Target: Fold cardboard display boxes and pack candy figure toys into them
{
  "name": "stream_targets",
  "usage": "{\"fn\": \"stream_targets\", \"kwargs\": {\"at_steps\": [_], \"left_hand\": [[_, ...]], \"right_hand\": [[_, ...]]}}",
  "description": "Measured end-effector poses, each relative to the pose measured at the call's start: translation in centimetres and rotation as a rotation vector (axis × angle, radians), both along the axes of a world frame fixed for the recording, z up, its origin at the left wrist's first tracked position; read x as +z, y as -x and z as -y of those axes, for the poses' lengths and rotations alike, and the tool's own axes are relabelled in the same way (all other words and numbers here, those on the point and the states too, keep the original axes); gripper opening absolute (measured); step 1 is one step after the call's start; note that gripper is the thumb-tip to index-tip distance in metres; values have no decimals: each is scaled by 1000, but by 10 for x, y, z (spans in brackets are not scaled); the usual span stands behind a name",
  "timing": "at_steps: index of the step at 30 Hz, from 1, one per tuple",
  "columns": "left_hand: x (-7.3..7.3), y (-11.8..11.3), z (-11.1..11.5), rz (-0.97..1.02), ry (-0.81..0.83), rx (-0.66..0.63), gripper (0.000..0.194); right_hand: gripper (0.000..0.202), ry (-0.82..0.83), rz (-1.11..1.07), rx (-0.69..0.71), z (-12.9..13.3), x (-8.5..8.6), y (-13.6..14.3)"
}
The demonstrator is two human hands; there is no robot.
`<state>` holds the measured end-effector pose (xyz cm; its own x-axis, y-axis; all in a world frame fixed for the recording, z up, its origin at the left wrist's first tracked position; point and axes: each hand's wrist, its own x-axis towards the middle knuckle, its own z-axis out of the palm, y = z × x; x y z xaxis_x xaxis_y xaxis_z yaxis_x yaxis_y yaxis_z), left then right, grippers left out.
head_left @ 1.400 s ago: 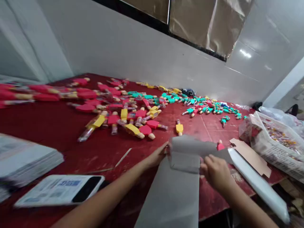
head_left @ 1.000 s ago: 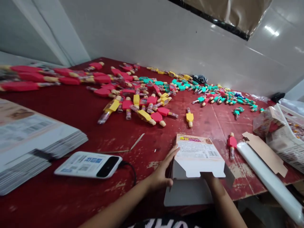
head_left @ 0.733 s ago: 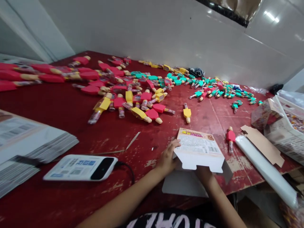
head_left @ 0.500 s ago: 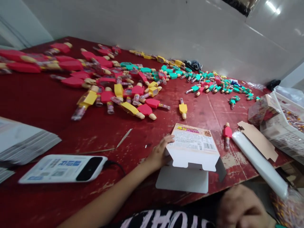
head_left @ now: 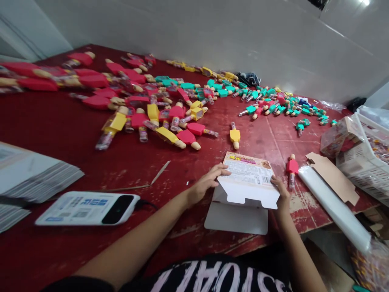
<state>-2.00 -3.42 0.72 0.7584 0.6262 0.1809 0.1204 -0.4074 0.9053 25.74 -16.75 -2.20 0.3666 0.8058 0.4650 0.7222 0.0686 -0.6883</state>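
A printed cardboard box (head_left: 246,172) lies on the red table in front of me, its white end flaps open toward me. My left hand (head_left: 209,180) grips the box's left side, fingers over the top edge and thumb lower down. On the opposite side, my right hand (head_left: 280,194) holds the right edge, fingertips on the printed face. Just beyond the box lies a yellow toy with a clear tube (head_left: 234,136). A red toy of the same kind (head_left: 292,168) rests to the right of the box.
Many red, yellow and green toys (head_left: 176,111) spread across the table's back. A white device with a dark screen (head_left: 88,209) and stacked flat cartons (head_left: 39,174) are at left. At right are a plastic sleeve pack (head_left: 334,209), brown cardboard (head_left: 334,178) and a white basket (head_left: 361,162).
My right hand has come up from below the table edge and taken hold of the box's right side. My left hand has shifted further onto the box's top.
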Motion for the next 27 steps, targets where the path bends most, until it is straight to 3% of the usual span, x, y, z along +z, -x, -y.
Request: {"fn": "stream_targets", "kwargs": {"at_steps": [4, 6, 7, 10, 12, 15, 19, 22, 24, 25, 27], "left_hand": [[32, -16, 8, -330, -122, -77, 66], [33, -26, 14, -473, -256, -44, 94], [29, -30, 17, -516, -327, 4, 97], [11, -41, 21, -516, -521, 162, 74], [-1, -44, 20, -460, -581, 232, 54], [-8, -46, 12, -390, -588, 281, 41], [-3, -39, 4, -248, -480, 257, 54], [4, -27, 9, 66, -343, 466, 70], [8, -21, 20, 292, -214, 683, 70], [12, -19, 27, 374, -135, 733, 69], [20, -20, 43, 448, -5, 601, 74]], "right_hand": [[41, 139, -19, 159, 6, 18, -11], [55, 300, -36, 292, 11, 35, -17], [62, 384, -43, 346, 13, 44, -19], [75, 570, -49, 431, 15, 65, -24], [82, 607, -16, 441, 12, 71, -22], [79, 532, 102, 279, 2, 65, -10], [52, 377, 261, 27, -7, 40, 8], [40, 215, 276, -38, -2, 27, 10], [39, 71, 207, -85, 6, 28, 11], [41, 9, 153, -114, 10, 33, 13], [43, -71, 31, -165, 19, 47, 22]]}}
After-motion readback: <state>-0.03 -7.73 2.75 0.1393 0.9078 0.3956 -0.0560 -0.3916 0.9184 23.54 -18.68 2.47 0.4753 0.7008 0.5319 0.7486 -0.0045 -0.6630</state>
